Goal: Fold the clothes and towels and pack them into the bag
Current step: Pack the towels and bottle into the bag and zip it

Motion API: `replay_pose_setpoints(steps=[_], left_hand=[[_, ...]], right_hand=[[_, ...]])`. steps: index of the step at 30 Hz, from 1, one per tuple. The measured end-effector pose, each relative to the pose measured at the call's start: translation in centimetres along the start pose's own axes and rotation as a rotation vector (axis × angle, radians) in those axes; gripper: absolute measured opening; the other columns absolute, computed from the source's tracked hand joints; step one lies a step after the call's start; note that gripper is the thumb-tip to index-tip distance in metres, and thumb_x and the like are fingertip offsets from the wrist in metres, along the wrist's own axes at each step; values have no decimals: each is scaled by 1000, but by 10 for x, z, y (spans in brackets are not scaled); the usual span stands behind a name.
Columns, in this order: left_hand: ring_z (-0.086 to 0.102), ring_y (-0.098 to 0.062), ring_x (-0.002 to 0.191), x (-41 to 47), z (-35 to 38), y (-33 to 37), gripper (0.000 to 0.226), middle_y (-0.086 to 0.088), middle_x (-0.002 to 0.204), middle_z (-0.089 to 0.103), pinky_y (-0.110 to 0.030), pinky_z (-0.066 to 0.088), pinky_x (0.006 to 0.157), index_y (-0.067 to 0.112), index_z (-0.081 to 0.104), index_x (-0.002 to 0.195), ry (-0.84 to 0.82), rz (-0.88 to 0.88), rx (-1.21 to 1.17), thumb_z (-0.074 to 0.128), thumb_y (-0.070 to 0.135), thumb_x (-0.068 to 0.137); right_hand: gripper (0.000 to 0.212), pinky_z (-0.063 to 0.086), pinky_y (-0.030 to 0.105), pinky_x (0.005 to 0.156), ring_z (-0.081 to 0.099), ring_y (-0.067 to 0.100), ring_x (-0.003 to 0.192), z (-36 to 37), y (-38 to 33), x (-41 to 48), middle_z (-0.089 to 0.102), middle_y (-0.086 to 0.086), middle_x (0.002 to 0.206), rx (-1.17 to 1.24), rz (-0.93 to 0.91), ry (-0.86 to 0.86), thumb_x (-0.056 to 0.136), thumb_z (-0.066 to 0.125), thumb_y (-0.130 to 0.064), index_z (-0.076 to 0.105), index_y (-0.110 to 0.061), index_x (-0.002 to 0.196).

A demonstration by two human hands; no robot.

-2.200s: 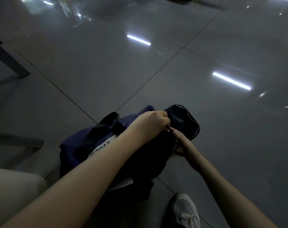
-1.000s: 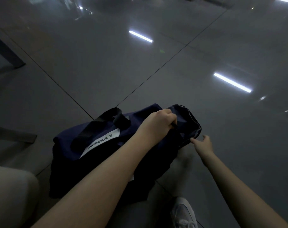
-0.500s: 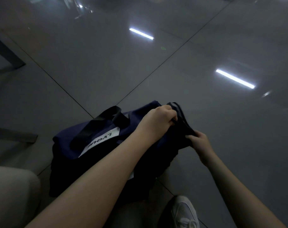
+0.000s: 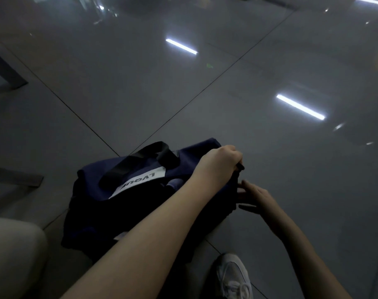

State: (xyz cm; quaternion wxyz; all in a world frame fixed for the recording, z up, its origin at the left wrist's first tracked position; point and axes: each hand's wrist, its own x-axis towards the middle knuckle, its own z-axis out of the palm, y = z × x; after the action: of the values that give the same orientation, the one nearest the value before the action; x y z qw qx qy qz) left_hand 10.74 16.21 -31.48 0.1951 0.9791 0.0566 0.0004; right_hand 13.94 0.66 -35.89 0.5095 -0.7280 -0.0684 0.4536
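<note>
Navy duffel bag [image 4: 93, 214] lies on its side on the glossy grey tiled floor [image 4: 140, 87], just in front of the person's white sneaker [image 4: 233, 275]. Fabric dark blue, nearly black in the shadowed lower half; soft & slumped, not rigid. Black webbing handle [image 4: 136, 162] arches over the bag's top, far side. White label strip [image 4: 140, 182] runs across the top w/ dark letters, upside down from this view, reads approx "LVQU"; the rest is hidden. A 2nd small white patch [image 4: 120, 236] shows low on the bag's near side.

Left hand [image 4: 218, 165] sits on the bag's right end, fingers curled into a closed fist round a small dark bit of the bag [image 4: 241, 167] sticking out past the knuckles, prob. a pull tab or strap end; can't tell which.

Right hand [image 4: 257, 195] is just right of the bag's end, below the left hand. Fingers straight & spread apart, palm toward the fabric, tips touching or almost touching the bag edge; nothing gripped.

Pale cushion-like shape [image 4: 11, 255] sits left of the bag, near corner. Ceiling-light reflections [image 4: 300, 106] streak the floor beyond the bag.
</note>
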Motion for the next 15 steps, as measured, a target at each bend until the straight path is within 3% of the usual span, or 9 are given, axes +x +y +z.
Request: replay_pose_setpoints(steps=[4, 9, 11, 13, 15], left_hand=[[59, -28, 101, 0, -5, 0, 19, -10, 113, 59, -39, 47, 82, 5, 64, 105, -33, -8, -1, 50, 11, 94], [58, -25, 107, -6, -15, -5, 22, -8, 118, 60, -36, 46, 87, 7, 65, 110, -75, -62, -50, 50, 10, 94], [56, -24, 106, -13, -21, -5, 21, -8, 116, 60, -34, 46, 88, 10, 67, 108, -68, -115, -119, 52, 10, 93], [55, -23, 108, -22, -29, -5, 22, -7, 118, 59, -31, 44, 89, 10, 66, 110, -73, -121, -131, 52, 11, 93], [53, -22, 113, -32, -38, -9, 27, -6, 122, 56, -30, 41, 90, 9, 62, 118, -103, -78, -45, 52, 15, 93]], right_hand=[[29, 52, 13, 67, 64, 1, 79, 9, -4, -6, 65, -5, 101, -120, -83, -103, 91, 54, -28, 50, -28, 120], [11, 45, 9, 51, 64, 1, 63, 21, -18, -2, 67, -5, 82, -117, -101, -117, 91, 58, -24, 59, -25, 102], [20, 47, 10, 55, 66, -4, 68, 25, -21, -2, 68, -3, 90, -84, -96, -115, 90, 58, -31, 58, -25, 108], [35, 51, 18, 64, 67, 3, 81, 30, -19, 1, 68, 0, 102, -109, -85, -58, 88, 59, -38, 58, -21, 119], [35, 55, 31, 73, 65, 14, 88, 33, -16, 6, 68, 3, 101, -220, -79, 48, 89, 59, -39, 62, -17, 116]])
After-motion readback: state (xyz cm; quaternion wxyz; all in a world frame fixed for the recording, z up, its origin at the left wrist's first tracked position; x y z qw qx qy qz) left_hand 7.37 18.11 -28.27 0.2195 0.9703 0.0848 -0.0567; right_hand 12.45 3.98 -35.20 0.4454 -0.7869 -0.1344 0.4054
